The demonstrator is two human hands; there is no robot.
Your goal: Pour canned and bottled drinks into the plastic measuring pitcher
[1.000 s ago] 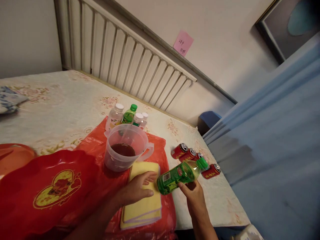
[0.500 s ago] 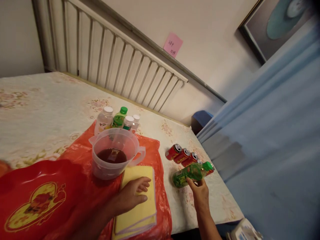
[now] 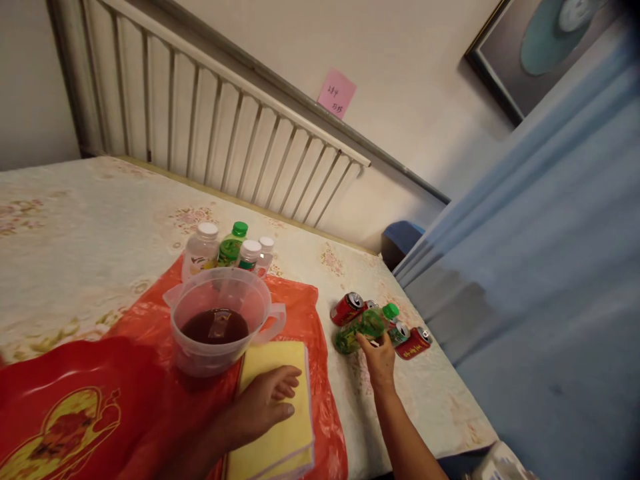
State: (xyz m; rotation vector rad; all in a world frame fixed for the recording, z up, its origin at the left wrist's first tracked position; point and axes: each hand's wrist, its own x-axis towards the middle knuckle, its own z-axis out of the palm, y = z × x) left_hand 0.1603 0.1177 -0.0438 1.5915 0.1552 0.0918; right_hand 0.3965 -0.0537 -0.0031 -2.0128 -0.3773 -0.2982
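Observation:
My right hand (image 3: 380, 362) grips a green plastic bottle (image 3: 361, 332) with a green cap, tilted over on its side in front of several red drink cans (image 3: 347, 308). The bottle hides part of the cans. Over a folded yellow cloth (image 3: 287, 437) my left hand (image 3: 267, 403) hovers or rests, fingers loosely curled and apart, holding nothing. Beside it stands a clear plastic measuring jug (image 3: 203, 360) with dark brown liquid inside. The cloth and jug are on a red plastic sheet (image 3: 299, 308).
Behind the jug stand several bottles, among them a white-capped clear bottle (image 3: 201, 252) and a green-capped one (image 3: 233, 245). A red scalloped tray (image 3: 30, 373) lies at the left. A radiator (image 3: 220, 113) runs along the wall; a blue curtain (image 3: 540, 293) hangs at right.
My right hand has moved the green bottle left and away from me, in front of the middle cans. My left hand has stayed nearly still. The view has shifted slightly.

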